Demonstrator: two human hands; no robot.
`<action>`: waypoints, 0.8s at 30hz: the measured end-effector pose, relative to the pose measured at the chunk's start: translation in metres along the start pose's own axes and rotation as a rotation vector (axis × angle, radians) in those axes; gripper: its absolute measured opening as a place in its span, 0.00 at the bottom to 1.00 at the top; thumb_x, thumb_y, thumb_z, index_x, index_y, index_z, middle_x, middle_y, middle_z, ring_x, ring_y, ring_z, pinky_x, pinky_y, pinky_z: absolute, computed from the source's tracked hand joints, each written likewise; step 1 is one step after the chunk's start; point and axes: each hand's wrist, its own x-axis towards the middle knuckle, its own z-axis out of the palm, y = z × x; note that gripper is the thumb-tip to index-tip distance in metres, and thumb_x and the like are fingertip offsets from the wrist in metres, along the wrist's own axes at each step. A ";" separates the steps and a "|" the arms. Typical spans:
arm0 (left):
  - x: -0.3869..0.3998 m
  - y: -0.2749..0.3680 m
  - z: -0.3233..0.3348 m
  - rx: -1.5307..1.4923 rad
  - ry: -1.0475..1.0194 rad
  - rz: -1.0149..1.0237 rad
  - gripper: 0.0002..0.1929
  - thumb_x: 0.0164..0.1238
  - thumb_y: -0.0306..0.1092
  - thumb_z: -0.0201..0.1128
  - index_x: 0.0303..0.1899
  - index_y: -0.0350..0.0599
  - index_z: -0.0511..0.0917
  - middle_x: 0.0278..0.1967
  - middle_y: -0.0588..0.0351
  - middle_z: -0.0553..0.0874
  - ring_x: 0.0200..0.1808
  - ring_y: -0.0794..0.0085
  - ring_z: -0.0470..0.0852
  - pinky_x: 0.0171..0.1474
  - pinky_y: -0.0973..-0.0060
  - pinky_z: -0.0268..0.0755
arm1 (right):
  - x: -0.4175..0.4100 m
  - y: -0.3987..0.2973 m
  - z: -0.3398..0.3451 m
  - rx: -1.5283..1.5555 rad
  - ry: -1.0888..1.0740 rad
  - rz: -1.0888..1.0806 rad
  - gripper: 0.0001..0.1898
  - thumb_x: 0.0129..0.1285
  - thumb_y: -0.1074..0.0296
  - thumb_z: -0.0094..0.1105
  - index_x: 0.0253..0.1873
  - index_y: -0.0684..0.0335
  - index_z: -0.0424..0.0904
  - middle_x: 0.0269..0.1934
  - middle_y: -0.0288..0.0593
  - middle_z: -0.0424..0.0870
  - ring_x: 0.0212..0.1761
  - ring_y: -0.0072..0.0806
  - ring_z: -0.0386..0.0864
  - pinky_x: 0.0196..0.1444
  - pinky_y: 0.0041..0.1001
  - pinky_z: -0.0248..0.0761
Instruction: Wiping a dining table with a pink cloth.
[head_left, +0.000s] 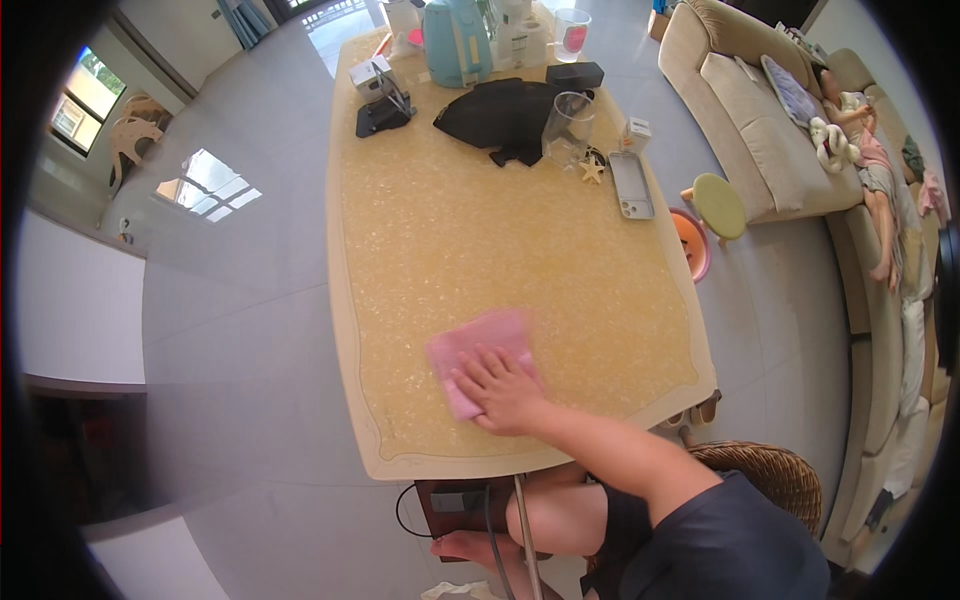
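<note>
My right hand (501, 390) lies palm down with its fingers spread on a pink cloth (491, 330). The cloth is flat on the yellow, glossy tabletop (517, 247), towards its near end. Its front part is hidden beneath my palm, and its edges look slightly blurred. My left hand is out of view.
At the table's far end stand a light blue jug (456, 45), a phone stand (384, 112), a black flat item (495, 112), a clear cup (568, 127), a starfish (592, 170) and a phone case (631, 186). A green-topped stool (718, 206) stands right. A person lies on the sofa (757, 120).
</note>
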 end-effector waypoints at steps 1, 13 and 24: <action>0.000 0.000 0.001 0.073 0.030 0.014 0.36 0.85 0.71 0.29 0.62 0.40 0.60 0.61 0.55 0.69 0.61 0.71 0.69 0.69 0.67 0.66 | 0.009 -0.009 0.002 0.022 0.010 0.008 0.42 0.71 0.42 0.51 0.84 0.54 0.55 0.86 0.52 0.51 0.88 0.56 0.44 0.85 0.55 0.36; 0.001 -0.003 0.030 0.993 0.316 0.007 0.35 0.85 0.70 0.31 0.61 0.40 0.59 0.60 0.54 0.70 0.59 0.71 0.70 0.68 0.66 0.68 | -0.051 0.038 0.001 0.030 0.012 0.003 0.42 0.68 0.44 0.56 0.84 0.50 0.57 0.86 0.46 0.52 0.88 0.48 0.47 0.85 0.52 0.38; 0.001 -0.007 0.047 1.138 0.334 -0.048 0.34 0.86 0.69 0.32 0.60 0.40 0.59 0.59 0.54 0.70 0.58 0.71 0.71 0.67 0.65 0.68 | -0.117 0.096 -0.015 -0.110 0.051 0.094 0.39 0.70 0.45 0.54 0.82 0.53 0.60 0.83 0.53 0.58 0.86 0.55 0.51 0.84 0.55 0.41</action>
